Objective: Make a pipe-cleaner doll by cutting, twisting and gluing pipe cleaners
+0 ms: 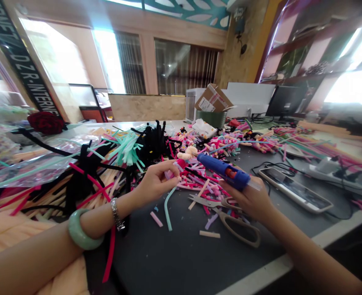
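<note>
Blue hot glue gun (224, 171) is in the right hand (249, 199), its front end aimed left toward the left hand (158, 183) with a small gap between. Nozzle tip is hard to make out.

Dark tabletop (181, 262) carries a big pipe-cleaner heap (151, 143) in black, mint and pink, partly cut off at frame left. Both forearms run out of frame at the bottom. Tan-handled scissors (240, 229) lie just below the right hand, part of them hidden by it. Smartphone (294, 188) lies face-up right of that hand, screen washed out by glare.

Right fingers (240, 184) wrap the gun, so its grip is hidden. Left fingers (171, 169) pinch a small pink piece (175, 167) tight; it is mostly covered and its shape is unclear. Clear glue stick (256, 184) pokes out of the gun's rear.
</note>
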Available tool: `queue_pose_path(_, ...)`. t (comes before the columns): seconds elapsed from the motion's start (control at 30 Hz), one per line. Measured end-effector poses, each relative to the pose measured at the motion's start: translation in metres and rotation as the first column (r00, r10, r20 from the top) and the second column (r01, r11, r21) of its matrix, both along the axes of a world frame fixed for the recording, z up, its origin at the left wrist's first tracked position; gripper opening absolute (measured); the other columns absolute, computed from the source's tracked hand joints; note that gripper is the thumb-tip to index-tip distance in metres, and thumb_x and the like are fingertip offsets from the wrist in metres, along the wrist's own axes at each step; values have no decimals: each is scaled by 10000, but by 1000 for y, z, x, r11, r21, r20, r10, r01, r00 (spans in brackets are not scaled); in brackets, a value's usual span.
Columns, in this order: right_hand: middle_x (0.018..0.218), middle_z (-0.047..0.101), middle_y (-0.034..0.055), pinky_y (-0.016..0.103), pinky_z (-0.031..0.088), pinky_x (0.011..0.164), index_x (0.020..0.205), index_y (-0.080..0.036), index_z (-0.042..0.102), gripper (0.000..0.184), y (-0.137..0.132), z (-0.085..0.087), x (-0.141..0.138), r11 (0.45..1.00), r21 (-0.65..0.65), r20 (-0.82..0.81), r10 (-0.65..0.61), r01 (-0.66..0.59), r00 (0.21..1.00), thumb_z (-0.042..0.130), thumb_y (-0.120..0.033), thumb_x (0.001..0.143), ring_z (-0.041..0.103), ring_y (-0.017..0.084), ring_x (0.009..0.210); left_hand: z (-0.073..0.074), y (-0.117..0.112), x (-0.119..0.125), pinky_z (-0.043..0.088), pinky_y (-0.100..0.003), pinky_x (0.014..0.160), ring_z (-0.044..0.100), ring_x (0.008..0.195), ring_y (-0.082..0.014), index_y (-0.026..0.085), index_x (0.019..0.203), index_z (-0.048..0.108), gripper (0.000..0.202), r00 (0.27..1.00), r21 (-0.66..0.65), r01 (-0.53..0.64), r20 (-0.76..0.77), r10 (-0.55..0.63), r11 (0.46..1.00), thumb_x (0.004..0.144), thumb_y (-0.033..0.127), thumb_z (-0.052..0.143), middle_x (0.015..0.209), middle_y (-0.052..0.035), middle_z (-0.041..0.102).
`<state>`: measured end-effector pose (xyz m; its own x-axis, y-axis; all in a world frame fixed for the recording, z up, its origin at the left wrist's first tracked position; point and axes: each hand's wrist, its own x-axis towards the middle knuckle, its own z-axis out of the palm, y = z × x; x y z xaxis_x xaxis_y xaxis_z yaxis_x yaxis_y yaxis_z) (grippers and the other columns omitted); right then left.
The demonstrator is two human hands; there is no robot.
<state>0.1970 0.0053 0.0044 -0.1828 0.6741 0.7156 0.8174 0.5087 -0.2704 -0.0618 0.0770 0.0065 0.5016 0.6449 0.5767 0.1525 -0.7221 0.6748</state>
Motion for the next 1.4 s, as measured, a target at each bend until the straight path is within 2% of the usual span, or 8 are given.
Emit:
queue_pose_path(0.3, 500, 512, -39, 236, 360, 470, 740, -207, 523, 238, -1, 0, 1, 1000, 9, 4, -12, 12, 1000, 547, -416, 851, 509, 140, 431, 1, -1, 1, 361, -237, 625, 460, 642, -108, 144, 719, 583, 77, 1000, 2, 6, -19, -5, 1000, 781, 191, 586, 714, 7, 549)
queue_pose_path(0.47, 509, 509, -41, 244, 377, 464, 763, -209, 508, 221, 2, -2, 2, 999, -42, -25, 3, -4, 1000, 540, -406, 857, 543, 152, 434, 2, -1, 0, 355, -223, 603, 455, 628, -103, 141, 709, 567, 106, 998, -9, -19, -60, 18, 1000, 786, 214, 581, 706, 8, 542)
queue_pose_path(0.73, 493, 513, -46, 274, 419, 462, 788, -219, 506, 181, 0, -1, 1, 993, -107, -89, 40, -50, 995, 552, -381, 855, 536, 156, 403, 7, -3, 0, 382, -237, 657, 501, 691, -124, 144, 704, 586, 100, 999, 27, -35, -13, 36, 999, 777, 211, 597, 733, -4, 580)
queue_pose_path(0.9, 487, 517, -51, 286, 443, 466, 834, -217, 507, 153, 1, 0, 1, 992, -98, -109, 73, -84, 991, 571, -356, 847, 542, 158, 404, 11, -5, 1, 388, -244, 659, 499, 698, -128, 138, 698, 589, 102, 1000, 33, -14, -4, 14, 999, 773, 207, 599, 739, -14, 570)
queue_pose_path(1.23, 528, 565, -34, 279, 458, 473, 838, -220, 514, 128, 0, -2, 1, 994, -64, -76, 84, -88, 994, 582, -329, 839, 568, 160, 428, 8, -3, -1, 369, -239, 633, 467, 661, -111, 132, 697, 595, 100, 1000, 65, -9, -19, 10, 998, 777, 192, 601, 733, -5, 554)
queue_pose_path(1.4, 497, 536, -48, 262, 439, 457, 819, -217, 516, 123, -1, 0, 1, 996, -32, -81, 75, -78, 994, 591, -314, 828, 551, 149, 409, 7, -1, -2, 378, -238, 626, 476, 644, -108, 139, 703, 599, 98, 999, 83, -20, -24, 22, 996, 778, 201, 601, 730, 4, 559)
